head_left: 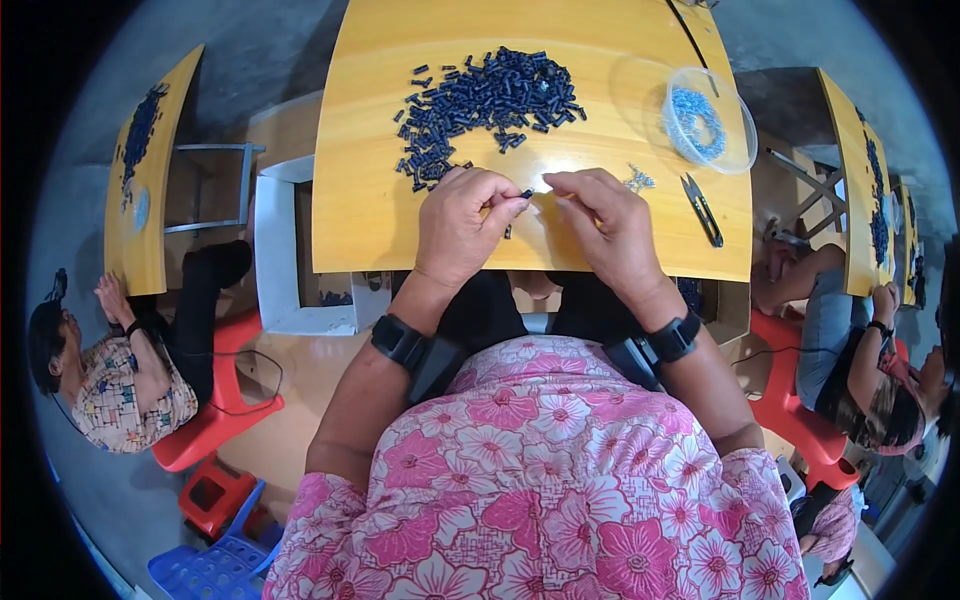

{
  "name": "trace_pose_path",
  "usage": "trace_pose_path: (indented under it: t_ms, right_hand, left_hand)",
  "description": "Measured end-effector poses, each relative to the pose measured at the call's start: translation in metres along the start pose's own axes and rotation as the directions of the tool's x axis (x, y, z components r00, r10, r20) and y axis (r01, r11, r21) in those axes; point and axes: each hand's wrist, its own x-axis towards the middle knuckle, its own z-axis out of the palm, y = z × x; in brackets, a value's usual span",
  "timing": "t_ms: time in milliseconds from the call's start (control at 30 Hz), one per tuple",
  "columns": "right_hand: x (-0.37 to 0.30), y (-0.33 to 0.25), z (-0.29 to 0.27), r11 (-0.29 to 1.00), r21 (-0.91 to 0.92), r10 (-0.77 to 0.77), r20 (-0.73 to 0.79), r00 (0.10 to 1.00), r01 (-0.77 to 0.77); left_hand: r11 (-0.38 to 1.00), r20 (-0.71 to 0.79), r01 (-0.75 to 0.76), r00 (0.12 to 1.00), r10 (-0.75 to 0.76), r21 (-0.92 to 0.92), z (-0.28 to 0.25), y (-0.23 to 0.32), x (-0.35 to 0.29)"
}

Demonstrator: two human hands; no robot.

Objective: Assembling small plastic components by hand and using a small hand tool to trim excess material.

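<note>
My left hand [458,228] pinches a small black cylindrical piece [526,194] between thumb and forefinger, above the near part of the yellow table [390,245]. Facing it across a small gap is my right hand [615,230], its thumb and fingers drawn together; whatever they hold is too small to make out. Another black piece [508,232] lies on the table below my hands. Beyond my left hand spreads a heap of similar black pieces [510,90]. To the right of my right hand are a few tiny silvery pieces [640,179] and black-handled thread snips [703,210].
A clear round tub [742,135] with small light-blue pieces [695,120] stands at the table's right. A white box [280,290] is below the table's left edge. People sit at other tables on both sides, on red stools [230,390]. A blue plastic basket [215,565] is at lower left.
</note>
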Motion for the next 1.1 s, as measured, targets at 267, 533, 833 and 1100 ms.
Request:
trace_pose_path:
  t_ms: [267,533,833,1100]
  right_hand:
    - [0.009,0.015,0.018,0.995,0.042,0.088,0.114,0.990,-0.094]
    - [0.012,0.024,0.022,0.998,-0.060,-0.005,0.119,0.993,0.013]
    - [0.013,0.019,0.026,0.982,-0.177,-0.045,0.118,0.992,0.065]
    - [0.011,0.028,0.026,0.994,-0.064,0.089,0.053,0.995,-0.086]
  left_hand:
    - [1.000,-0.011,-0.016,1.000,0.016,0.008,-0.002,0.002,0.000]
    - [0.998,-0.014,-0.038,0.999,0.038,0.044,-0.001,0.000,0.001]
    - [0.998,0.022,0.035,0.999,-0.036,0.049,-0.002,0.000,0.000]
    - [0.999,0.009,-0.006,1.000,0.005,0.054,-0.001,0.001,0.002]
